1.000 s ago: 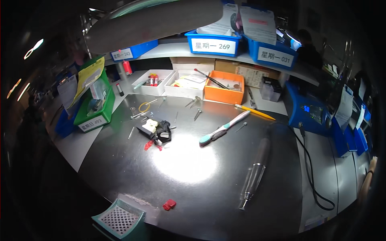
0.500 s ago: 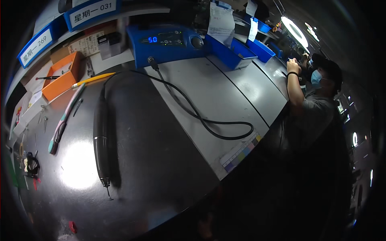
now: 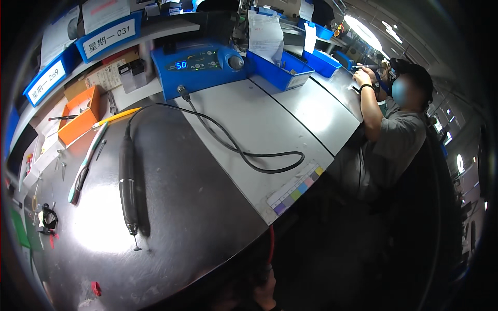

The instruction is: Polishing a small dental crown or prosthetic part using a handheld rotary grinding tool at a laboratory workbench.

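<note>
My right hand (image 3: 265, 292) is low in the dark beyond the bench's front edge. It looks closed at the lower end of a thin red hose (image 3: 272, 241), which hangs from the bench edge; the thing inside the fingers is too dark to make out. My left hand is out of sight. A black rotary handpiece (image 3: 127, 192) lies on the dark bench top (image 3: 181, 223), its thin bit with a small disc toward me. Its black cord (image 3: 228, 135) loops to a blue control box (image 3: 199, 70) with a lit display and a knob. Neither hand touches the handpiece.
Left of the handpiece lie a toothbrush (image 3: 87, 163), a yellow pencil-like tool (image 3: 118, 116) and an orange tray (image 3: 80, 116). Blue bins (image 3: 282, 70) stand at the back. A small red piece (image 3: 96, 288) lies near the front. At right sits a masked co-worker (image 3: 394, 129), hands raised.
The view has shifted a little and brightened. My right hand, barely visible before, now shows more plainly beside the red hose. The handpiece lies as it did on the bench.
</note>
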A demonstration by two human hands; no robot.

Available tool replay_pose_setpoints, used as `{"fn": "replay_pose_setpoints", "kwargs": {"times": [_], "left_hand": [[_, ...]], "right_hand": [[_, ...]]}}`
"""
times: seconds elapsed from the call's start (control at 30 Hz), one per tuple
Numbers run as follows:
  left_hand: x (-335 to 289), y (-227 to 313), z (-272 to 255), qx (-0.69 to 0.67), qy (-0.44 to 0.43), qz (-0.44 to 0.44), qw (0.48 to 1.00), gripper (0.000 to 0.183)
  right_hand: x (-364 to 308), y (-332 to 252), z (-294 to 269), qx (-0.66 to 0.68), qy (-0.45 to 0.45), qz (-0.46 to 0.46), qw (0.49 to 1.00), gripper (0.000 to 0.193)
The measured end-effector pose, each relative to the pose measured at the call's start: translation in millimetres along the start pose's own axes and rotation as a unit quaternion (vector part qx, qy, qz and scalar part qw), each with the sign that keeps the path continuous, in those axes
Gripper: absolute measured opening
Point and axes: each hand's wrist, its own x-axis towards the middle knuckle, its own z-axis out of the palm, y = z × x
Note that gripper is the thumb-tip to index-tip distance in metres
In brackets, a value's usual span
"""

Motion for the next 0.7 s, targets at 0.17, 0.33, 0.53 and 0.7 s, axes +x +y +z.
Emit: {"fn": "replay_pose_setpoints", "kwargs": {"times": [0.17, 0.33, 0.53, 0.7], "left_hand": [[24.6, -6.4, 5.1, -0.094, 0.029, -0.055, 0.994, 0.026], [19.1, -9.4, -12.2, 0.150, 0.056, -0.028, 0.987, 0.027], [7.6, -10.9, -27.5, 0.418, 0.070, -0.018, 0.906, 0.027], [3.1, -10.7, -33.3, 0.507, 0.066, -0.020, 0.859, 0.028]], "right_hand": [[2.7, 2.1, 4.7, -0.034, 0.052, -0.048, 0.997, 0.034], [0.9, 0.9, 4.1, -0.017, 0.056, -0.071, 0.996, 0.031], [15.4, 0.9, -2.6, 0.151, 0.015, -0.045, 0.987, 0.025], [10.6, 1.5, -0.7, 0.190, -0.011, -0.018, 0.982, 0.028]]}}
